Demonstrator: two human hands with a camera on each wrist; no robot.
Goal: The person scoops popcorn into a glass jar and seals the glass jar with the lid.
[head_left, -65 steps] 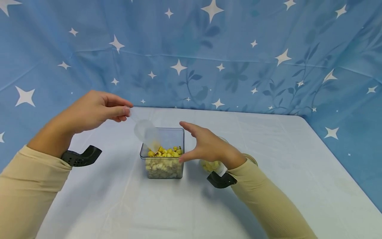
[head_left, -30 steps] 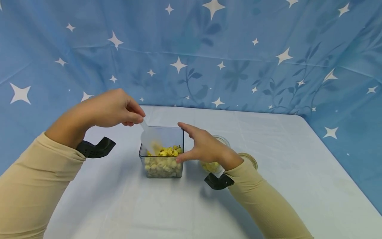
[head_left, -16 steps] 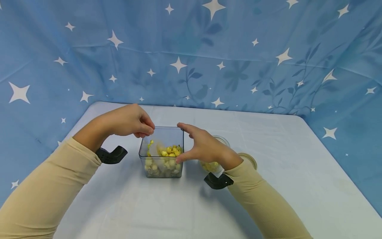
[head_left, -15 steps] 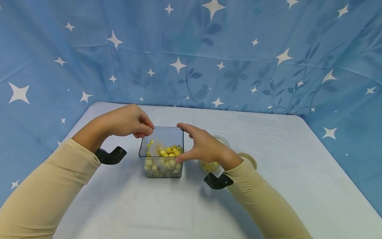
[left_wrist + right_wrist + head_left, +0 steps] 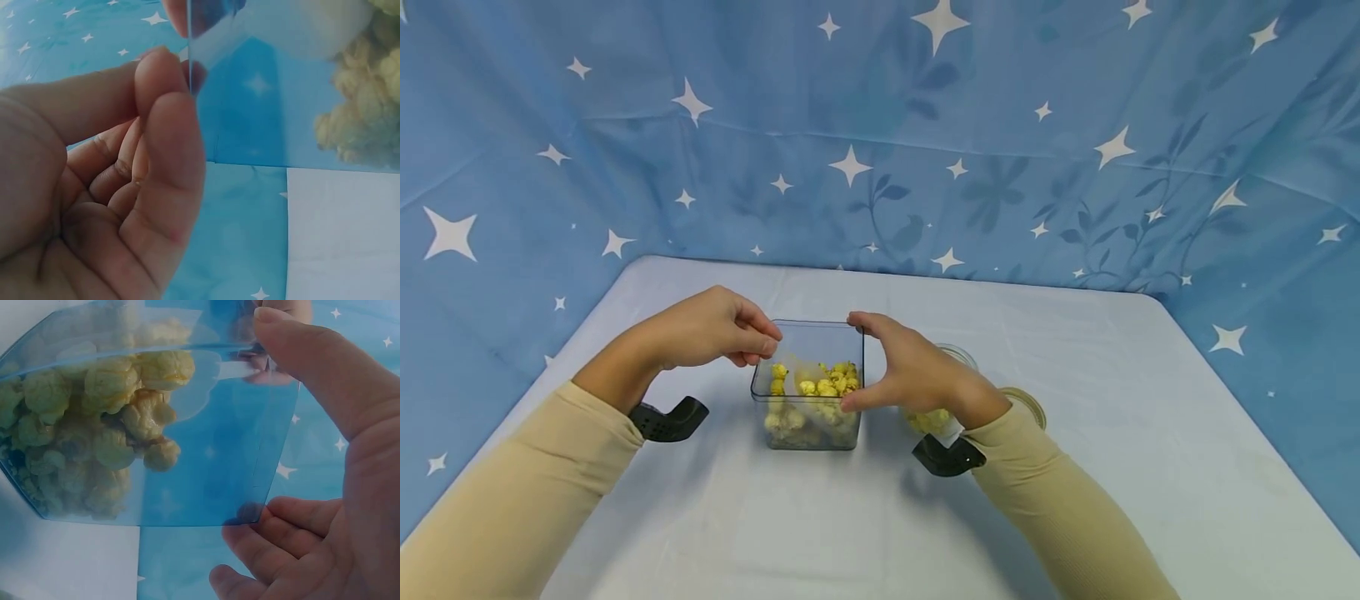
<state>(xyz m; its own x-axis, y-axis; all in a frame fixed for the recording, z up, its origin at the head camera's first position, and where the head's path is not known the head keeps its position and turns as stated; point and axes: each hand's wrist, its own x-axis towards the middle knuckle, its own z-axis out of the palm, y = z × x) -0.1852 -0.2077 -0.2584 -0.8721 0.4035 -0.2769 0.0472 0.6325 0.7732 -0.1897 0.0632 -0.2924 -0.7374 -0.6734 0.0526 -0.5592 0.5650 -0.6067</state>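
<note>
A clear, bluish square plastic container [image 5: 820, 337] stands upright on the table, partly filled with yellow popcorn [image 5: 835, 385]. My left hand [image 5: 707, 329] is over its left rim, thumb and fingers pinching the handle of a translucent white scoop. The bowl of the scoop [image 5: 195, 394] sits inside the container among the popcorn, partly hidden by it. On the right side, my right hand [image 5: 917, 367] holds the container, thumb at the near right corner and fingers at the far right corner. The right wrist view shows its thumb [image 5: 312, 353] against the container's wall.
Behind my right hand stands a glass jar [image 5: 957, 352] with popcorn in it, partly covered by the hand. A gold-rimmed round lid [image 5: 1032, 405] lies to its right, partly under the sleeve. A starry blue curtain [image 5: 880, 125] hangs behind the white table [image 5: 1112, 417].
My left hand has brought the scoop from the air at the upper left down into the container, then shifted slightly lower. Popcorn has moved about inside. The right hand stays at the container.
</note>
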